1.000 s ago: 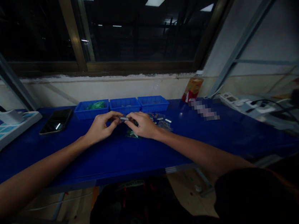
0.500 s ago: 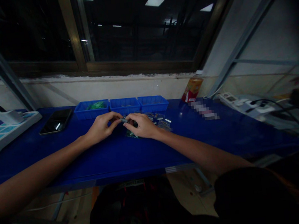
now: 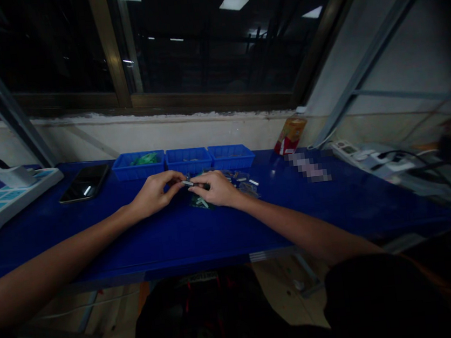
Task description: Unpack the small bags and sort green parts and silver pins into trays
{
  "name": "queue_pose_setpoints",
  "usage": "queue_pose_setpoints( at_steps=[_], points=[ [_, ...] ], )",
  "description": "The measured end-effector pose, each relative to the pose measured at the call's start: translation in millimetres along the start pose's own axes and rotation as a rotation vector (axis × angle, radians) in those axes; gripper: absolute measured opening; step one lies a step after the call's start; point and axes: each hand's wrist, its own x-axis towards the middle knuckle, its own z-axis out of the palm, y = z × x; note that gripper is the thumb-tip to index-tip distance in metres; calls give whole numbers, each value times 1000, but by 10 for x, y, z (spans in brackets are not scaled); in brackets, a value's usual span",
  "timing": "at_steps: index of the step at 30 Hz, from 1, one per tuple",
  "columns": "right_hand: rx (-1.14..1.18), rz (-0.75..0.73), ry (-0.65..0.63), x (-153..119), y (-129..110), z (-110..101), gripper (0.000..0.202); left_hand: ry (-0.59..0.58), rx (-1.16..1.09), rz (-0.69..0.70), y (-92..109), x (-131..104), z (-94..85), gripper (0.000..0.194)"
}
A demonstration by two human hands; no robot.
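Between my two hands is a small, narrow grey piece [image 3: 187, 183], too small and dim to name more exactly. My left hand [image 3: 155, 193] pinches its left end between thumb and fingers. The thumb and fingers of my right hand [image 3: 216, 188] close on its right end. Below and beside my right hand lie green pieces with pale strips [image 3: 201, 202] on the table. More small pale and dark pieces [image 3: 247, 184], some in what looks like clear plastic, lie to its right, partly hidden by the hand.
Three blue bins [image 3: 187, 161] stand in a row at the back of the blue table [image 3: 152, 242]; the left one holds green pieces. A phone [image 3: 84, 183] and a power strip [image 3: 13, 198] lie left. A red-and-orange packet [image 3: 290, 135] and plugged chargers [image 3: 366, 158] are right.
My right hand has shifted slightly right and its fingers have straightened a little, so more of the grey piece and of the green pieces below shows. My left hand has hardly moved.
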Motion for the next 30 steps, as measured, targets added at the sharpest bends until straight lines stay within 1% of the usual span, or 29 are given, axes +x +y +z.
queue_pose_setpoints(
  at_steps=[4,7,10,13,17,20,23,26,30],
  points=[
    [-101,-53,21,-12,12,31,21,-6,-12,-29,14,1,9,24],
    [-145,-28,81,-22,-21,27,17,3,-27,-76,10,4,13,26],
    [-159,-31,125,-26,-62,10,21,3,-53,-127,-20,5,25,29],
    [-177,-65,126,-26,-69,6,17,-8,-124,-175,-61,3,51,31],
    [-209,-96,120,-29,-41,20,19,-40,-219,-221,-73,2,78,33],
    [-237,-123,138,-29,-39,13,17,-61,-235,-226,-48,7,71,33],
    [-256,-126,152,-10,-25,-21,22,-80,-203,-222,-22,10,59,35],
    [-275,-55,215,25,96,-68,24,-151,-92,-176,1,0,73,34],
    [-275,115,340,44,448,-132,21,-279,80,-28,44,-34,124,39]
  ],
)
